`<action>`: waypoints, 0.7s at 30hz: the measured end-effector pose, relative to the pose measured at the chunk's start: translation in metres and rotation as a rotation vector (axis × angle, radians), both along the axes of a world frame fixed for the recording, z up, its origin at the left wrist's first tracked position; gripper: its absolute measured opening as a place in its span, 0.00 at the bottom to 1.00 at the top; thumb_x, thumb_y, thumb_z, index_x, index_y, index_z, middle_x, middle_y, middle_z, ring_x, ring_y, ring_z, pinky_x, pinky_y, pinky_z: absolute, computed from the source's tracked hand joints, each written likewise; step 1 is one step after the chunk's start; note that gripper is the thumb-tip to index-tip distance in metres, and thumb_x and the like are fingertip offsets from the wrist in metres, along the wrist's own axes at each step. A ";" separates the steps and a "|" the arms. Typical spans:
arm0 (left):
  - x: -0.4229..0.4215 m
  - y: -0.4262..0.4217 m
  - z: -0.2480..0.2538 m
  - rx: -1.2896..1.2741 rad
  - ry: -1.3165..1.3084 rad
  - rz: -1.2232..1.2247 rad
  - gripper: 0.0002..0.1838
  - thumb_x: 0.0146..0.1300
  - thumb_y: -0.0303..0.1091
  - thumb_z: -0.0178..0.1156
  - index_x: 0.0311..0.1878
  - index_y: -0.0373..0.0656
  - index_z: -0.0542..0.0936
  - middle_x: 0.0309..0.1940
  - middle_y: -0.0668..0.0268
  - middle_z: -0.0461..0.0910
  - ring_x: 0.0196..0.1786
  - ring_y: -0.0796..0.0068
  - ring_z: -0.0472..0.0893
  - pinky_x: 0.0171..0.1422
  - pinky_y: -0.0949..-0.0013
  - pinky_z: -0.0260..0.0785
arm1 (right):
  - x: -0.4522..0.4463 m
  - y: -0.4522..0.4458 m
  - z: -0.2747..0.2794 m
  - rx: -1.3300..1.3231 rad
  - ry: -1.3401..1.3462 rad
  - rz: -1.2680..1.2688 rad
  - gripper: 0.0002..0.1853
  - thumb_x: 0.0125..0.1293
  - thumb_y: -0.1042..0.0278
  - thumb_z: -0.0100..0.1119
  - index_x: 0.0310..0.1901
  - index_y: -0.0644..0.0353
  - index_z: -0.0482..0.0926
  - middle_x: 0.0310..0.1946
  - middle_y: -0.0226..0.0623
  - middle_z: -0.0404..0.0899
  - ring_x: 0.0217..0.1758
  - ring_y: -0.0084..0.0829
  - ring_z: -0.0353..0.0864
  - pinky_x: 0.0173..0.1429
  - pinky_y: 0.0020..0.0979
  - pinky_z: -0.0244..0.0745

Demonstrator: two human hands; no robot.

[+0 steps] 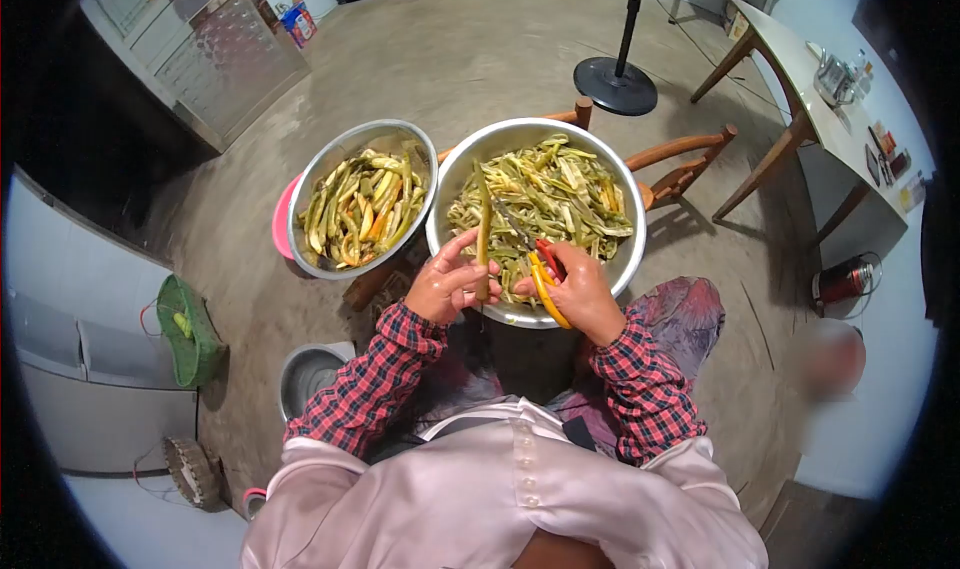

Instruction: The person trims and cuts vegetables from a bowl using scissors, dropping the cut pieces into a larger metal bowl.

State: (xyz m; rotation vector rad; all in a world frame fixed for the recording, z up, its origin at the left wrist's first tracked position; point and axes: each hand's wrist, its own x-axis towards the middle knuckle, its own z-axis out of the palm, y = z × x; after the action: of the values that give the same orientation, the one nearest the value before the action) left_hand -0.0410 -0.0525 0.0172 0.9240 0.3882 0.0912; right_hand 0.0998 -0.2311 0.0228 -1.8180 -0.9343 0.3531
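My left hand [447, 281] is closed round a long green vegetable strip [484, 231], held upright over the near left part of a large metal bowl [637, 231]. Just to its right, my right hand [580, 291] grips scissors [545, 287] with one yellow and one red handle; their blades point up and left, close to the strip. Cut green and pale vegetable pieces [570, 189] fill the large bowl. On the left, a second metal bowl [428, 154] holds longer green and yellowish vegetables [350, 204].
Wooden chair parts [690, 159] show behind and right of the large bowl. A black round stand base [615, 84] is farther back. A table [800, 99] stands at the right. A grey basin [308, 374] and green basket [190, 334] lie at the lower left.
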 end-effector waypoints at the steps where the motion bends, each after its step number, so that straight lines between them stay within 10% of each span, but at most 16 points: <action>1: 0.002 -0.002 0.001 -0.008 0.005 -0.010 0.34 0.68 0.26 0.56 0.75 0.49 0.54 0.47 0.56 0.77 0.42 0.64 0.83 0.46 0.64 0.78 | 0.001 0.000 -0.003 0.001 0.001 0.005 0.23 0.48 0.62 0.78 0.40 0.65 0.77 0.25 0.38 0.75 0.26 0.28 0.73 0.33 0.31 0.70; 11: 0.019 -0.018 -0.001 0.420 0.003 0.157 0.35 0.65 0.20 0.59 0.74 0.43 0.58 0.48 0.55 0.81 0.51 0.66 0.82 0.57 0.66 0.75 | 0.000 -0.001 -0.001 -0.012 -0.119 -0.046 0.35 0.44 0.46 0.78 0.48 0.62 0.78 0.32 0.41 0.77 0.29 0.38 0.77 0.36 0.37 0.73; 21: 0.025 -0.033 0.001 0.324 -0.029 0.188 0.43 0.62 0.17 0.60 0.77 0.43 0.49 0.45 0.61 0.81 0.44 0.78 0.79 0.47 0.74 0.75 | -0.004 0.002 -0.008 0.050 -0.327 -0.132 0.35 0.43 0.44 0.77 0.44 0.65 0.77 0.36 0.48 0.77 0.39 0.49 0.79 0.43 0.42 0.75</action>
State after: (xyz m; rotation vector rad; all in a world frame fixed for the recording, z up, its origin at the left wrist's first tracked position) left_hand -0.0160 -0.0854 0.0187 1.2025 0.4402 0.3471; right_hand 0.0959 -0.2294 0.0149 -1.9137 -1.0269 -0.0527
